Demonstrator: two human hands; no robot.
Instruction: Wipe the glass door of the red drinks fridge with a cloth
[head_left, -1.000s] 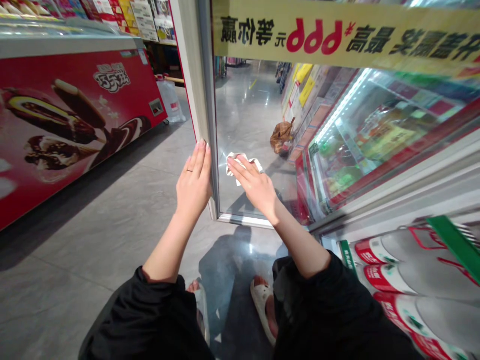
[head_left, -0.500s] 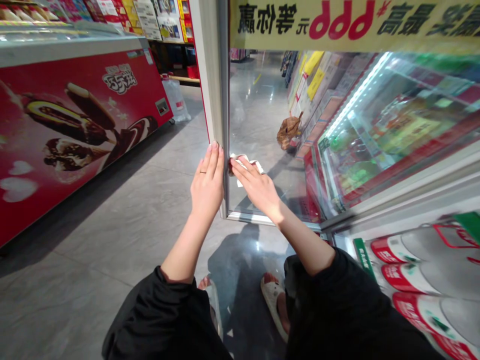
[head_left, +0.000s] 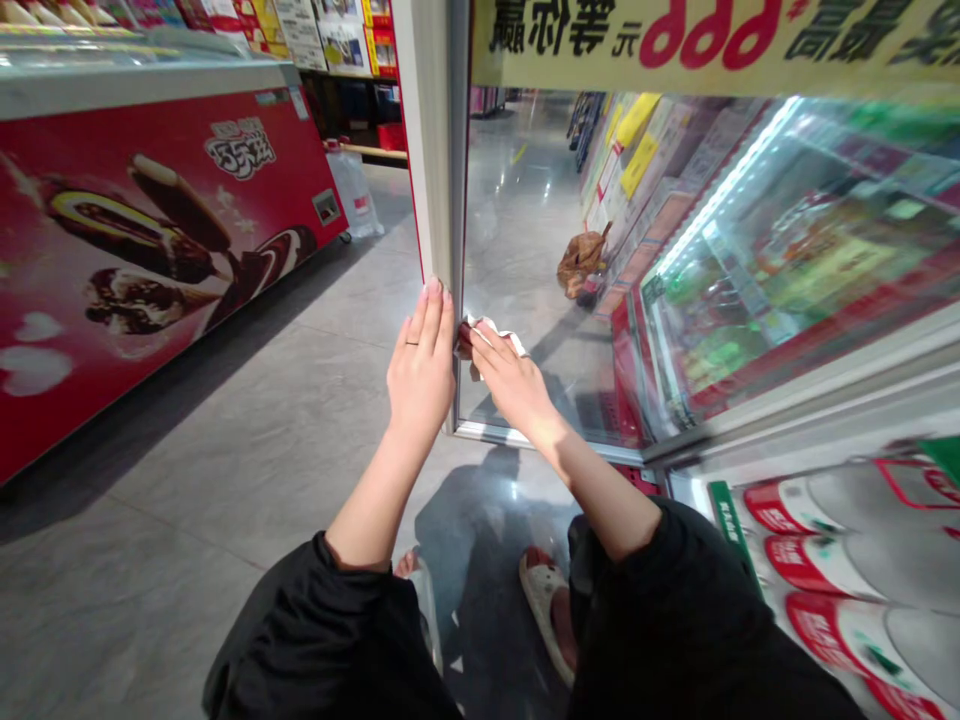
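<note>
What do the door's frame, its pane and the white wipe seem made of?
Door frame: probably metal, smooth and greyish, by its straight profile and dull sheen. Pane: likely glass, glossy; the floor shows through it. White wipe: matte, paper or cloth, by its crumpled edges.

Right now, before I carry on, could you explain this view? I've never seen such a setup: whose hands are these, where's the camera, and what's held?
There's no machine here. One camera, worn on a person's head, looks forward and down at their two bare hands. The left hand lies flat along the pale grey metal door frame, holding nothing that shows. The right hand has its fingers over a crumpled white cloth or tissue, against a clear glass panel; its thumb is hidden, so I can't tell how it grips. Behind the glass, a crumpled brown object lies on the smooth grey floor. A red chest freezer with ice-cream pictures stands to the left.
</note>
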